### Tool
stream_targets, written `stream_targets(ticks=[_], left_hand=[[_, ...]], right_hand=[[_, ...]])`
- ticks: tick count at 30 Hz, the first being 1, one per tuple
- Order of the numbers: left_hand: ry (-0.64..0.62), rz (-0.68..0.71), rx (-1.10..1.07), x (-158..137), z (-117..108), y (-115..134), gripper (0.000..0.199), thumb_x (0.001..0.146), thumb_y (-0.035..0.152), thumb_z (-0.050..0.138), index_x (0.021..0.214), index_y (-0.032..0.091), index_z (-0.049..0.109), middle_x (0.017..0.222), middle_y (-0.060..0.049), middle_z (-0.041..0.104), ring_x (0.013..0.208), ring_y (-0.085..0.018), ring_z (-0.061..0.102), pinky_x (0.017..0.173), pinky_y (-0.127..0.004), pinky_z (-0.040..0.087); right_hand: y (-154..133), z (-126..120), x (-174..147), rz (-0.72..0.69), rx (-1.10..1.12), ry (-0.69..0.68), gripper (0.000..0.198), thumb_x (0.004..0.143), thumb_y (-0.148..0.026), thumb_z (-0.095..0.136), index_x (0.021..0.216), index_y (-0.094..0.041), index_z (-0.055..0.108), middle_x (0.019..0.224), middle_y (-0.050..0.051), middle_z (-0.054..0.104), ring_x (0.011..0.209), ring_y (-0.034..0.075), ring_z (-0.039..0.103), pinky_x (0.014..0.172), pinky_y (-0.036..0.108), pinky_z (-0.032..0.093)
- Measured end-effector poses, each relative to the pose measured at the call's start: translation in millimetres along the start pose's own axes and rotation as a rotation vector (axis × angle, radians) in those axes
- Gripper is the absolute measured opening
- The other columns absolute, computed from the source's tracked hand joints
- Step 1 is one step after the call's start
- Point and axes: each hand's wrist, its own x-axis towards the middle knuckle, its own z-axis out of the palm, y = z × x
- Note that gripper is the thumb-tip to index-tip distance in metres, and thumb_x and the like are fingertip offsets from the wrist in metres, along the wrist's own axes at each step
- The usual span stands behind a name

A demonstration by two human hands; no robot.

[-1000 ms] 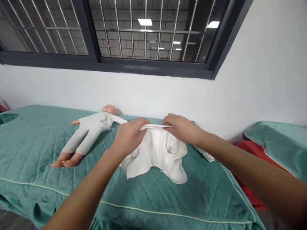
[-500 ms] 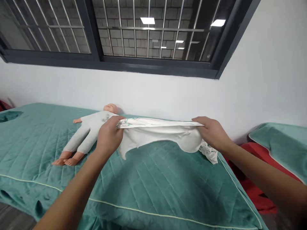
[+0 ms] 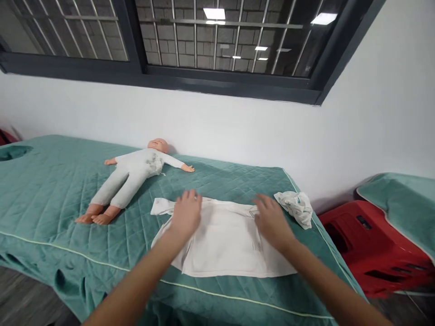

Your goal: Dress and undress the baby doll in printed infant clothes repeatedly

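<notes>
On the green quilted cover (image 3: 217, 181), at six o'clock in view, a white garment (image 3: 227, 244) lies spread out; from it, a doll (image 3: 132, 167) lies at ten o'clock. The left hand (image 3: 186, 215) at its eleven and the blurred right hand (image 3: 272, 219) at its one are loosely open, seemingly gripping nothing. Smoothing would probably go best with flat palms working outward, easing creases without dragging. A crumpled patterned cloth (image 3: 295, 206) sits at two o'clock. No brand, label or writing is readable.
</notes>
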Motion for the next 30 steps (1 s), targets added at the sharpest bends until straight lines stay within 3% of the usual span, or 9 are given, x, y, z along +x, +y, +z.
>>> stream_targets(ticks=[2,5,11,14,16,20,23,26,30], left_hand=[[-0.083,0.146,-0.202,-12,28,23,0.046,0.085,0.0,0.037,0.117,0.016,0.065,0.125,-0.014,0.063,0.119,-0.023,0.058,0.101,-0.036,0.047],[-0.079,0.188,-0.291,-16,54,40,0.045,0.09,0.005,0.036,0.127,0.015,0.06,0.142,-0.013,0.055,0.135,-0.023,0.048,0.112,-0.037,0.039],[-0.048,-0.097,-0.289,17,62,31,0.044,0.098,0.024,0.037,0.14,0.014,0.046,0.145,-0.016,0.052,0.131,-0.027,0.053,0.107,-0.042,0.043],[-0.002,-0.14,-0.3,26,60,34,0.047,0.097,0.026,0.039,0.144,0.016,0.041,0.144,-0.017,0.052,0.134,-0.028,0.05,0.105,-0.042,0.045],[0.052,-0.142,-0.302,25,60,39,0.051,0.098,0.024,0.037,0.148,0.017,0.036,0.149,-0.016,0.047,0.137,-0.028,0.047,0.104,-0.042,0.046],[0.121,-0.151,-0.28,20,60,42,0.055,0.1,0.027,0.031,0.154,0.02,0.03,0.157,-0.014,0.039,0.14,-0.029,0.043,0.101,-0.045,0.049],[0.153,-0.13,-0.254,20,61,40,0.056,0.1,0.033,0.033,0.155,0.021,0.03,0.156,-0.014,0.041,0.139,-0.03,0.044,0.1,-0.043,0.051],[0.169,-0.098,-0.235,20,63,38,0.056,0.101,0.034,0.032,0.155,0.021,0.03,0.154,-0.013,0.044,0.138,-0.029,0.046,0.099,-0.041,0.051],[0.153,-0.09,-0.213,18,66,37,0.054,0.102,0.034,0.031,0.155,0.023,0.031,0.154,-0.011,0.045,0.135,-0.027,0.05,0.097,-0.039,0.053]], right_hand=[[-28,24,-13,-0.134,0.056,-0.078,0.048,0.088,-0.009,0.041,0.134,-0.014,0.056,0.146,0.014,0.052,0.138,0.026,0.043,0.116,0.043,0.032],[-58,48,-17,-0.041,0.054,-0.153,0.046,0.096,-0.02,0.039,0.139,-0.008,0.051,0.146,0.017,0.051,0.138,0.028,0.043,0.117,0.041,0.032],[-69,65,23,0.206,-0.069,-0.228,0.052,0.098,-0.033,0.044,0.137,0.0,0.05,0.145,0.03,0.047,0.14,0.036,0.04,0.114,0.046,0.03],[-74,72,36,0.287,-0.028,-0.237,0.061,0.095,-0.036,0.048,0.145,0.0,0.042,0.152,0.033,0.036,0.145,0.041,0.031,0.115,0.051,0.028],[-77,78,37,0.313,0.011,-0.15,0.068,0.093,-0.034,0.05,0.151,-0.002,0.033,0.159,0.032,0.021,0.15,0.043,0.018,0.116,0.057,0.023],[-80,84,29,0.219,0.087,0.231,0.068,0.09,-0.021,0.046,0.154,-0.012,0.026,0.167,0.021,0.0,0.153,0.04,-0.005,0.115,0.067,0.018],[-81,84,23,0.073,0.2,0.391,0.049,0.091,-0.017,0.04,0.14,-0.017,0.045,0.162,0.017,0.022,0.152,0.033,0.014,0.116,0.061,0.025],[-80,85,22,-0.008,0.37,0.343,0.037,0.093,-0.02,0.038,0.126,-0.019,0.056,0.141,0.016,0.049,0.135,0.026,0.044,0.113,0.049,0.037],[-74,89,30,0.157,0.463,0.26,0.038,0.093,-0.029,0.042,0.126,-0.016,0.056,0.132,0.017,0.057,0.128,0.028,0.049,0.112,0.047,0.039]])
